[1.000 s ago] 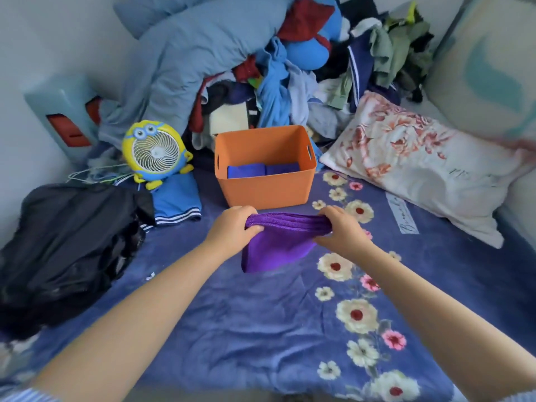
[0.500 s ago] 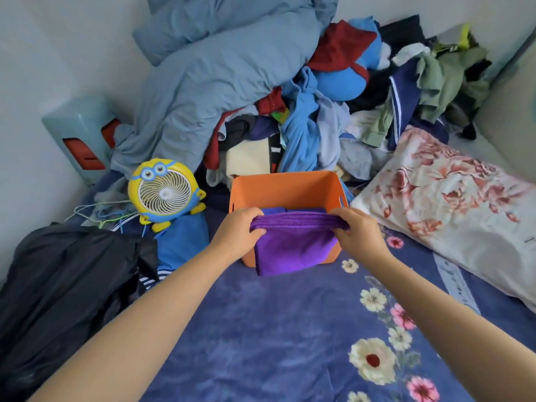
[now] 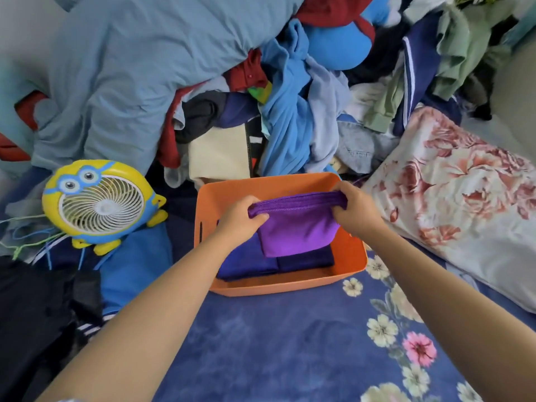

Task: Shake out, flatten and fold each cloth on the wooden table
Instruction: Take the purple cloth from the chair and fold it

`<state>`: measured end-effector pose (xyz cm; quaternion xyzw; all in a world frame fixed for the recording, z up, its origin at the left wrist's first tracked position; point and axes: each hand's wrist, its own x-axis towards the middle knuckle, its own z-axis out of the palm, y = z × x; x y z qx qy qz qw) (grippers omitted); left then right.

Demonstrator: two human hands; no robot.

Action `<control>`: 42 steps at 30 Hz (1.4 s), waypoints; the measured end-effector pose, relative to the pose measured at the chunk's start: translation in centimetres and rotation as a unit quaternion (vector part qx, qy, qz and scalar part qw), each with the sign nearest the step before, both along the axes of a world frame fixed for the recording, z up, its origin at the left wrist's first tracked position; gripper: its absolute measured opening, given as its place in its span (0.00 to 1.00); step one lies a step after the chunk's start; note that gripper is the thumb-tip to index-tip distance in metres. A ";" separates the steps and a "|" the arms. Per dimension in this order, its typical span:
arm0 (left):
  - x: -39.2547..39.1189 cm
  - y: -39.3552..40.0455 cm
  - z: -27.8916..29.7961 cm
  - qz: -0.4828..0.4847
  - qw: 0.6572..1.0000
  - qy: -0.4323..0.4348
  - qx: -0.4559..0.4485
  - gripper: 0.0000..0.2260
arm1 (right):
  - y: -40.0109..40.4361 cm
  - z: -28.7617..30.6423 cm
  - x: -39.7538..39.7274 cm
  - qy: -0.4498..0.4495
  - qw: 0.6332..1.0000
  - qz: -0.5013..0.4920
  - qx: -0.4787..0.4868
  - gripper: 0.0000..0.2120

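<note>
Two bare forearms in view, no watch or rings visible. Left hand (image 3: 236, 220) and right hand (image 3: 355, 211) ungloved.

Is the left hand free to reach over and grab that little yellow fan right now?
Probably not yet. The left hand is pinching one end of the purple cloth over the orange bin. The path to the yellow fan looks open once it lets go.

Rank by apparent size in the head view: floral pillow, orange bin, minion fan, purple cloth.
1. floral pillow, partly cut off by the frame
2. orange bin
3. minion fan
4. purple cloth
The fan and cloth look close, so their order is unsure.
</note>
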<state>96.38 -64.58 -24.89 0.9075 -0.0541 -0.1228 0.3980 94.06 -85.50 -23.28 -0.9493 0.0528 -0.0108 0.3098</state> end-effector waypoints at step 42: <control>7.6 -7.4 -28.1 -0.248 0.901 -0.030 0.354 0.36 | -1.8 -28.7 10.4 0.173 0.952 0.105 -0.229 0.38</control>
